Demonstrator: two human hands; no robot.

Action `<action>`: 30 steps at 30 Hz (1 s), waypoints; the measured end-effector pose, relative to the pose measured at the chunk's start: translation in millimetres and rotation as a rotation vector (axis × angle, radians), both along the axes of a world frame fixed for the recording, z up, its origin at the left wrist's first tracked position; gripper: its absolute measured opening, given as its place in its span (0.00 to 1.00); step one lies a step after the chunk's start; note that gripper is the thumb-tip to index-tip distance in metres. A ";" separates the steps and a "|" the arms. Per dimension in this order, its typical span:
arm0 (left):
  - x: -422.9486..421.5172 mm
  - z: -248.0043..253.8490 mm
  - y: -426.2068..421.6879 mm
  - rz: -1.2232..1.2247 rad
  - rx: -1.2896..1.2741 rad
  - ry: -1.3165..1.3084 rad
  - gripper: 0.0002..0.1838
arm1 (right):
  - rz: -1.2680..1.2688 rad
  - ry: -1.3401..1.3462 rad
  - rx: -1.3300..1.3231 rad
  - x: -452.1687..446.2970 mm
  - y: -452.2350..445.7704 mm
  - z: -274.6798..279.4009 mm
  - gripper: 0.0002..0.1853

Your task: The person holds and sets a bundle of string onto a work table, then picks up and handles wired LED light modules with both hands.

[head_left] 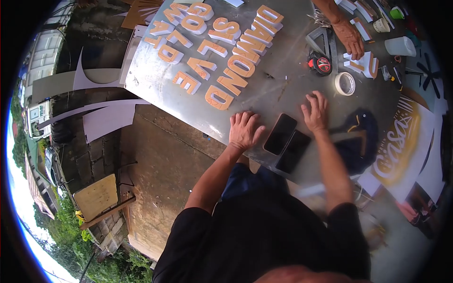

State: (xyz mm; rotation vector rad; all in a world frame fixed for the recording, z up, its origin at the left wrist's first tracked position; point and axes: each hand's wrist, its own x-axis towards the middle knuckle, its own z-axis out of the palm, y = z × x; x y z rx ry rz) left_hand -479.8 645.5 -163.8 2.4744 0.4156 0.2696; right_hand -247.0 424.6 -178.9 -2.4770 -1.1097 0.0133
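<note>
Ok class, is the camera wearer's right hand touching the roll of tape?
Apart: the head view shows bare tabletop between the right hand and the roll of tape.

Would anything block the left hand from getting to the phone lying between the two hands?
Nothing visible does: only a narrow strip of bare tabletop shows between the left hand and the phone.

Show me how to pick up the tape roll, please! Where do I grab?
Probably pinch the tape roll by its ring wall, thumb inside the hole, coming from above on the side nearest the right hand: it lies flat, hole up.
</note>
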 end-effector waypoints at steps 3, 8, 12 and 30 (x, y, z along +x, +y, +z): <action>2.3 1.1 0.9 -0.020 0.026 0.026 0.25 | 0.001 -0.028 0.016 0.3 0.2 -2.6 0.23; 5.5 3.6 0.5 0.000 0.053 0.047 0.24 | -0.015 -0.019 0.021 -1.4 1.8 -1.9 0.23; -0.2 4.4 -3.9 -0.003 0.070 0.103 0.27 | -0.023 0.000 0.028 -2.1 3.9 2.3 0.24; 9.7 12.2 -7.9 -0.014 0.165 0.161 0.30 | -0.040 -0.013 0.112 -2.8 2.4 9.1 0.27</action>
